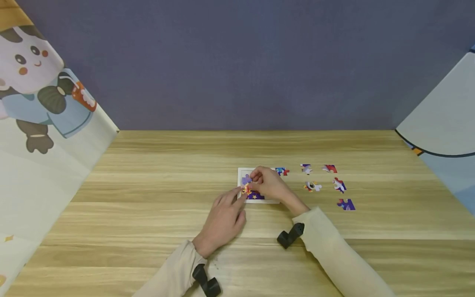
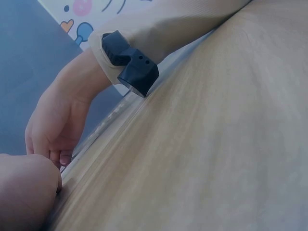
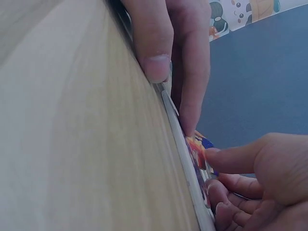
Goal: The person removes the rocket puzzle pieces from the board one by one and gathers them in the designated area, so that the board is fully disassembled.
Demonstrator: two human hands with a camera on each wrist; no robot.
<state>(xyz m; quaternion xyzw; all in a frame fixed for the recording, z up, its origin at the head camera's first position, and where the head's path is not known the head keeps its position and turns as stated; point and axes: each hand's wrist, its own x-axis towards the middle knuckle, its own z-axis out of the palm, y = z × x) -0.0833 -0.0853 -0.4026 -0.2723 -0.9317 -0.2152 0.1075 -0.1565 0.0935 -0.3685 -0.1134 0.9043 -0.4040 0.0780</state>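
A white-framed jigsaw puzzle tray point(image 1: 239, 175) lies flat on the table with several pieces fitted along its left and lower parts. My right hand point(image 1: 271, 183) is over the tray and pinches a colourful puzzle piece point(image 3: 204, 140) between thumb and fingers, tilted up from the tray in the right wrist view. From the lower left, my left hand point(image 1: 224, 218) reaches in with its fingers extended. Its fingertips touch the tray's left edge and the red and yellow puzzle piece point(image 1: 246, 189) there. The right hand covers much of the tray's right side.
Loose puzzle pieces lie right of the tray: a blue and red one point(image 1: 282, 171) at its upper corner, a penguin-patterned one point(image 1: 312, 186), and a purple one point(image 1: 346, 204) nearest the front. A dark wall panel point(image 1: 237, 66) stands behind the wooden table point(image 1: 148, 173).
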